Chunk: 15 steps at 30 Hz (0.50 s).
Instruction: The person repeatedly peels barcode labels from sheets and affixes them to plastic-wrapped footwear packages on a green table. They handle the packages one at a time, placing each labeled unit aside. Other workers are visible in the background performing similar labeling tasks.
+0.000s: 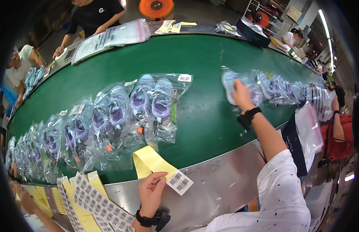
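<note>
— Hands? Where are they around that green belt (202, 116)?
— Left hand (151, 190) pinches a white barcode sticker (179, 182) at the belt's near edge. Right hand (239, 94) presses down flat on a bagged shoe pair (241, 87) lying on the belt, fingers spread.

Green conveyor belt (210, 127), steel edge (226, 181), ceiling strip light (323, 19), shelving (264, 9)

At the green conveyor belt (202, 127), my left hand (151, 191) is pinching a white barcode sticker (179, 182) peeled from a yellow backing strip (150, 162), while my right hand (241, 94) is pressing on a bagged pair of lilac sandals (235, 87), more bagged pairs (152, 104) lying alongside
</note>
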Each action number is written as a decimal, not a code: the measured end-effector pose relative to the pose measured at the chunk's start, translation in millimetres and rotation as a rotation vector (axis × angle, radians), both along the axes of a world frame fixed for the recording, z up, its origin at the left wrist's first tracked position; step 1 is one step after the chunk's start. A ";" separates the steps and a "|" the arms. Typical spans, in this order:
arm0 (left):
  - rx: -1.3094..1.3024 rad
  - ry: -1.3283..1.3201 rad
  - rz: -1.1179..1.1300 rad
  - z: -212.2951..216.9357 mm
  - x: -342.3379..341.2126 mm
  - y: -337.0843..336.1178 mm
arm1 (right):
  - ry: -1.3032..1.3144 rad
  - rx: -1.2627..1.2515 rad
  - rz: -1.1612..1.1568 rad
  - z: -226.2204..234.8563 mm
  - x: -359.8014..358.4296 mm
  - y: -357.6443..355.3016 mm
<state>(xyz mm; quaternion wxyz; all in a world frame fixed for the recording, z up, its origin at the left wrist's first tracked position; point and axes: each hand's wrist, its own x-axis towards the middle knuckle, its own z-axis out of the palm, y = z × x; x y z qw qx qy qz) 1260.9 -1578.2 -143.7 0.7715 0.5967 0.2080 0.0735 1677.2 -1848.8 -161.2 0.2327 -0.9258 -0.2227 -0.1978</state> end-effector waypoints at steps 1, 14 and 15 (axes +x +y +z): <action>0.008 -0.017 0.001 -1.9 0.3 0.2 | 0.090 0.068 0.084 4.8 -17.1 29.9; 0.030 -0.101 0.089 10.1 8.4 -16.1 | 1.096 0.291 0.688 47.8 -271.7 108.4; 0.010 -0.083 0.075 11.5 7.0 -16.4 | 1.185 0.368 0.634 46.6 -274.2 110.2</action>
